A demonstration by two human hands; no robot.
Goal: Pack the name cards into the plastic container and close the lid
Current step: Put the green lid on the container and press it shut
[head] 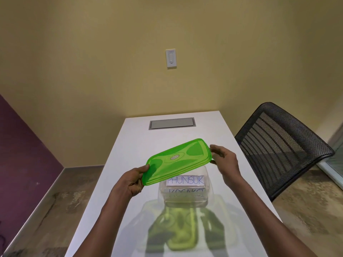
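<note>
bare forearms (259,210), no sleeves

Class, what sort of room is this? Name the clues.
Probably a small office meeting room: a long white table with a built-in cable hatch, a black mesh office chair, and a wall switch.

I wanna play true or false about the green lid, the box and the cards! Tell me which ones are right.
1. Both hands hold the green lid. True: the left hand grips one end, the right hand pinches the other.
2. The lid is snapped shut on the clear container. False: it is held tilted above it.
3. Name cards are inside the container. True.
4. The black chair stands left of the table. False: it stands on the right.
</note>
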